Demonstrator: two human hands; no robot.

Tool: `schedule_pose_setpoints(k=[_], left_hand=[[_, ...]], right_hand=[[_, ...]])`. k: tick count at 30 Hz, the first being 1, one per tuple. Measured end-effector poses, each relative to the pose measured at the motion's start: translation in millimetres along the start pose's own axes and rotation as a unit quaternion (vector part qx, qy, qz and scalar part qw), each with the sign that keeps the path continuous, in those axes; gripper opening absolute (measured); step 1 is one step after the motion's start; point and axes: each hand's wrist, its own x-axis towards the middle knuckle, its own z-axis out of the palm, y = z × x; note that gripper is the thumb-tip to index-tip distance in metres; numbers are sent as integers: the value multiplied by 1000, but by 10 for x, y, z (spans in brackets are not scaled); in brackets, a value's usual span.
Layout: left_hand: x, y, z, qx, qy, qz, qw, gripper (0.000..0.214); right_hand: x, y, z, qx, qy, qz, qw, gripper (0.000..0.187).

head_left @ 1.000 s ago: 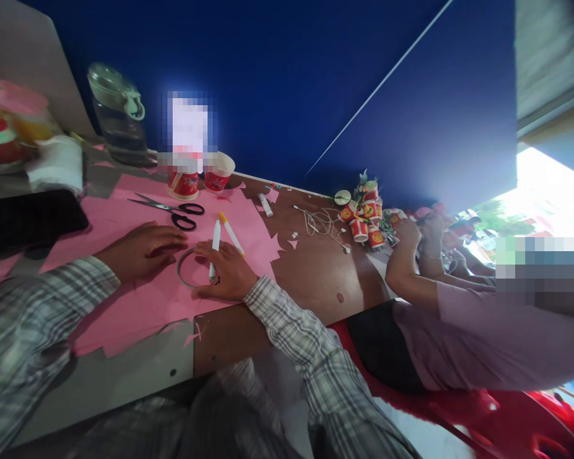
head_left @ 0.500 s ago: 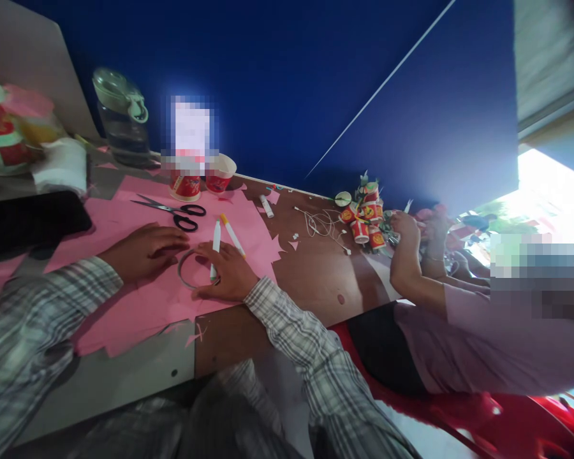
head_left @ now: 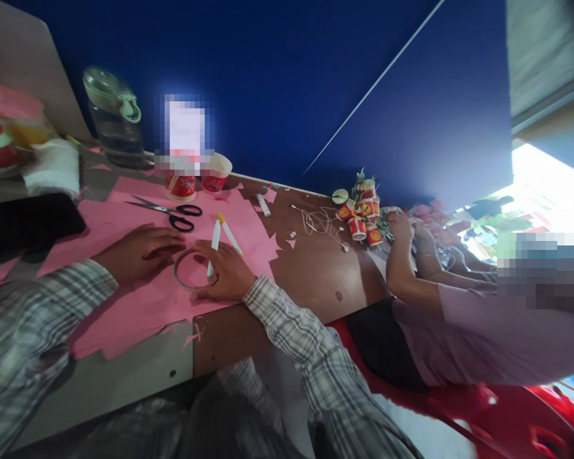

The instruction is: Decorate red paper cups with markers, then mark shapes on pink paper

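Observation:
My right hand (head_left: pixel 229 271) curls round a thin grey ring (head_left: pixel 176 271) on pink paper (head_left: pixel 148 319), its thumb and fingers at the ring's right side. A white marker (head_left: pixel 215 237) runs past the same fingers, its lower end showing inside the ring; whether the fingers grip it I cannot tell. Left of the ring, my left hand (head_left: pixel 141 255) rests on the paper with fingers stretched and nothing in them. Beyond the hands lie black-handled scissors (head_left: pixel 182 218), blades pointing left. A yellow-capped white marker (head_left: pixel 230 234) lies just right of the first one.
Two red paper cups (head_left: pixel 215 175) and a water bottle (head_left: pixel 115 127) stand along the blue partition (head_left: pixel 268 76). A black phone-like slab (head_left: pixel 29 220) lies at left. White earphones (head_left: pixel 320 223), a glue stick (head_left: pixel 263 205) and stacked cups (head_left: pixel 363 213) are rightward, near another person's arms (head_left: pixel 406 268).
The view has shifted slightly, so the table things sit a little farther left. My hands and the ring keep almost the same place on the paper. The other person's arms have moved a little.

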Motion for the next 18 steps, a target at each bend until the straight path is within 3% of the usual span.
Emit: schedule_pose_setpoints(k=[2, 5, 8, 11, 18], left_hand=[[-1, 5, -8, -7, -3, -2, 1000, 48], [-3, 35, -25, -12, -4, -4, 1000, 49], [2, 73, -47, 4, 8, 4, 1000, 48], [8, 85, -56, 21, 9, 8, 1000, 47], [2, 2, -32, 26, -6, 14, 1000, 46]], right_hand=[[-1, 63, -50, 107, 12, 14, 994, 87], [2, 169, -127, 295, 30, 23, 955, 82], [8, 208, -171, 387, 31, 35, 921, 83], [9, 169, -176, 389, 22, 41, 920, 80], [-7, 133, -142, 264, -1, -1, 965, 72]])
